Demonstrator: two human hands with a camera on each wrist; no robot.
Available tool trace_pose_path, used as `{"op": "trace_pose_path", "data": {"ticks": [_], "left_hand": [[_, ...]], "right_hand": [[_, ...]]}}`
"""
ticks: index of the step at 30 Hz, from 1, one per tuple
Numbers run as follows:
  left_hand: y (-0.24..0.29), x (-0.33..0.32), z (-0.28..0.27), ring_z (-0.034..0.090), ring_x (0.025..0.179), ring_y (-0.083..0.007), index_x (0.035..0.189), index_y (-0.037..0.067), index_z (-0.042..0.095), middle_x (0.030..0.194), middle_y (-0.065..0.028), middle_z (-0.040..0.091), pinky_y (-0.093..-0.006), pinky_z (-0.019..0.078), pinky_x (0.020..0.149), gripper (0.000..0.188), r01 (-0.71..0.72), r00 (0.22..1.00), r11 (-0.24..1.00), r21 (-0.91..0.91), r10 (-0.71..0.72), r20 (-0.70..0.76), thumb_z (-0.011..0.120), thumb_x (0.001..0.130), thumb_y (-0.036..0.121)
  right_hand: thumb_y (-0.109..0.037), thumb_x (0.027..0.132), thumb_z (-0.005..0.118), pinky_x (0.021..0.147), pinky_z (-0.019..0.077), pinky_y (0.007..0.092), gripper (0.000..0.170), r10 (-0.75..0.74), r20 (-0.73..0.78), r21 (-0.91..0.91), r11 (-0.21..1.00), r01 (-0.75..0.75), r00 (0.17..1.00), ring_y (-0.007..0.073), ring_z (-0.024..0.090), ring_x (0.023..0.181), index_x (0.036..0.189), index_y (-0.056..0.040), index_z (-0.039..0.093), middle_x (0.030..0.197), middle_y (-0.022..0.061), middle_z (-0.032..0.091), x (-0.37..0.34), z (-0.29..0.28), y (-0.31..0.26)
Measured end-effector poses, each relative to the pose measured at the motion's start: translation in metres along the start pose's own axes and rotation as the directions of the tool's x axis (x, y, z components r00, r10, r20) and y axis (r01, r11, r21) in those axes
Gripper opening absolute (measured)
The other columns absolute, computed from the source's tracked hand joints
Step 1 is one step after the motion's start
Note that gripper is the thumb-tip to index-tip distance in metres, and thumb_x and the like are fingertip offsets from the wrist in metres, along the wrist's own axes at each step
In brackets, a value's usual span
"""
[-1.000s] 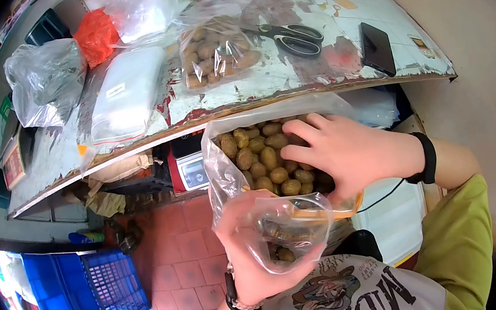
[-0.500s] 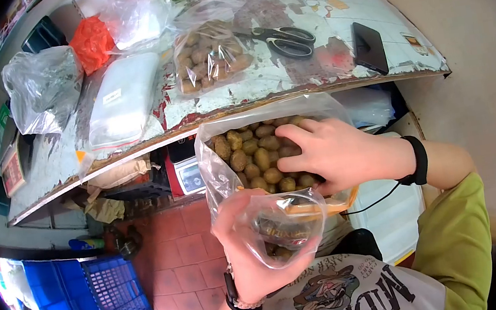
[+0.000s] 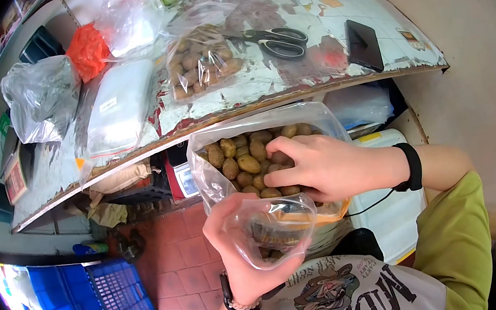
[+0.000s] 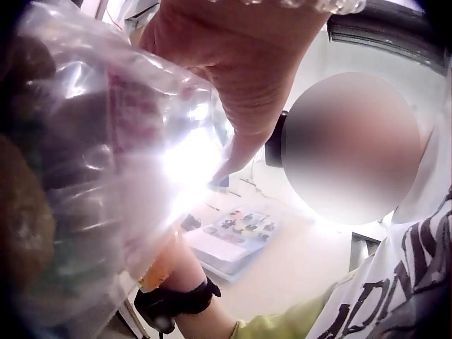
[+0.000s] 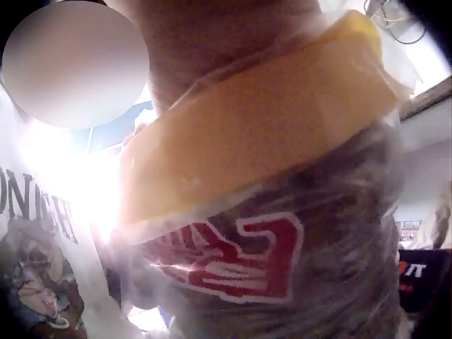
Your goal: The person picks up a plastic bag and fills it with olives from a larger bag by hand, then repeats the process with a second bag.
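Observation:
A large clear bag (image 3: 204,161) with an orange band holds many small brown-green oval fruits (image 3: 249,164), perhaps preserved olives. My right hand (image 3: 310,168) is inside its mouth, fingers bent and spread among the fruits. The thumb is hidden, and I cannot tell whether fruit is gripped. In the right wrist view the bag's orange band (image 5: 247,141) and red print lie below the wrist. My left hand (image 3: 237,255) holds a small clear plastic bag (image 3: 272,234) with its mouth spread, just below the large bag. A few dark fruits show inside the small bag.
On the worn table lie a filled clear bag (image 3: 200,63), scissors (image 3: 283,43), a phone (image 3: 363,45) and a stack of plastic bags (image 3: 118,110). A small scale (image 3: 185,179) sits under the table edge. Blue crates (image 3: 85,305) stand on the floor at left.
The head view has shifted slightly, so things appear further left. My right hand has moved a little left and toward me among the fruits. My left hand keeps its hold on the small bag.

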State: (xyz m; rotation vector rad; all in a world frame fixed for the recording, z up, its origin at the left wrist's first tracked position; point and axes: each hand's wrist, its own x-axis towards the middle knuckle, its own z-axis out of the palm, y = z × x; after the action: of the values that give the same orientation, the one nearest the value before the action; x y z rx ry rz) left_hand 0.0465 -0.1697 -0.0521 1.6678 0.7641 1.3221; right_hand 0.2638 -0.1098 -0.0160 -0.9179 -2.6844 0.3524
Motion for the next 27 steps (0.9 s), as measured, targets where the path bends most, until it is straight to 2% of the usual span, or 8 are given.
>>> {"op": "trace_pose_path", "data": {"ticks": [9,13,15,17,19,21,24,27], "left_hand": [[-0.001,-0.002,-0.001,0.053,0.105,-0.0233,0.138,0.010,0.018,0.119,-0.0169,0.046,-0.0396,0.0455,0.090,0.106,0.076,0.997,0.997,-0.004,-0.075,0.025,0.090,0.060,0.012],[0.001,-0.001,0.001,0.057,0.107,-0.0250,0.136,0.004,0.021,0.121,-0.0173,0.046,-0.0378,0.0508,0.088,0.098,0.040,0.999,0.999,-0.028,-0.040,0.019,0.087,0.064,0.004],[-0.001,-0.002,0.001,0.057,0.108,-0.0252,0.136,0.003,0.021,0.121,-0.0172,0.046,-0.0383,0.0507,0.089,0.098,0.037,0.999,0.999,-0.018,-0.037,0.011,0.088,0.064,0.005],[-0.003,-0.004,0.001,0.057,0.109,-0.0257,0.136,0.002,0.023,0.123,-0.0181,0.046,-0.0390,0.0503,0.090,0.099,0.064,0.998,0.998,0.001,-0.064,0.010,0.089,0.063,0.007],[-0.003,-0.004,0.000,0.057,0.109,-0.0260,0.136,0.002,0.023,0.124,-0.0185,0.046,-0.0393,0.0499,0.091,0.100,0.071,0.997,0.997,0.018,-0.072,0.015,0.090,0.063,0.009],[-0.002,-0.003,-0.001,0.057,0.110,-0.0263,0.136,0.002,0.023,0.125,-0.0189,0.045,-0.0396,0.0495,0.091,0.100,0.082,0.996,0.996,0.036,-0.082,0.019,0.090,0.062,0.010],[0.002,-0.002,0.002,0.057,0.110,-0.0269,0.137,0.001,0.022,0.126,-0.0195,0.045,-0.0395,0.0490,0.092,0.102,0.034,0.999,0.984,0.172,-0.031,-0.018,0.091,0.062,0.012],[-0.004,-0.004,0.005,0.056,0.112,-0.0272,0.137,0.000,0.023,0.126,-0.0196,0.045,-0.0395,0.0485,0.093,0.103,0.075,0.996,0.997,-0.035,-0.076,-0.035,0.091,0.060,0.013]], "right_hand": [[-0.003,0.074,0.070,0.069,0.0534,0.0407,0.030,0.062,0.042,0.108,0.992,-0.066,0.997,0.0328,0.063,0.079,0.101,-0.0066,0.059,0.111,0.0112,0.053,0.007,-0.009,0.008],[-0.001,0.078,0.070,0.078,0.0501,0.0316,0.025,0.199,0.095,0.449,0.866,-0.220,0.975,0.0222,0.062,0.088,0.101,-0.0033,0.061,0.100,0.0073,0.062,0.018,-0.019,0.008],[-0.002,0.083,0.069,0.076,0.0499,0.0304,0.019,0.233,0.043,0.655,0.728,-0.203,0.972,0.0149,0.061,0.089,0.101,-0.0033,0.061,0.099,0.0024,0.063,0.021,-0.018,0.010],[-0.003,0.087,0.068,0.076,0.0491,0.0276,0.016,0.223,0.032,0.665,0.723,-0.187,0.974,0.0102,0.059,0.089,0.102,-0.0037,0.062,0.099,0.0003,0.063,0.025,-0.032,0.004],[-0.004,0.087,0.069,0.078,0.0473,0.0248,0.018,0.375,0.297,0.826,0.361,-0.434,0.878,0.0098,0.059,0.088,0.103,-0.0040,0.063,0.099,0.0013,0.063,0.031,-0.050,-0.009],[-0.008,0.087,0.068,0.076,0.0485,0.0231,0.020,0.335,0.264,0.833,0.393,-0.389,0.904,0.0075,0.059,0.084,0.105,-0.0061,0.061,0.094,-0.0001,0.065,0.032,-0.052,-0.013],[-0.008,0.084,0.072,0.081,0.0503,0.0306,0.024,0.075,0.139,0.813,0.561,-0.157,0.987,0.0146,0.062,0.092,0.107,-0.0033,0.064,0.099,0.0043,0.067,0.033,-0.048,-0.025],[-0.009,0.081,0.073,0.081,0.0513,0.0345,0.030,-0.017,0.235,0.659,0.738,-0.146,0.972,0.0267,0.065,0.092,0.109,-0.0036,0.063,0.100,0.0106,0.067,0.036,-0.049,-0.041]]}}
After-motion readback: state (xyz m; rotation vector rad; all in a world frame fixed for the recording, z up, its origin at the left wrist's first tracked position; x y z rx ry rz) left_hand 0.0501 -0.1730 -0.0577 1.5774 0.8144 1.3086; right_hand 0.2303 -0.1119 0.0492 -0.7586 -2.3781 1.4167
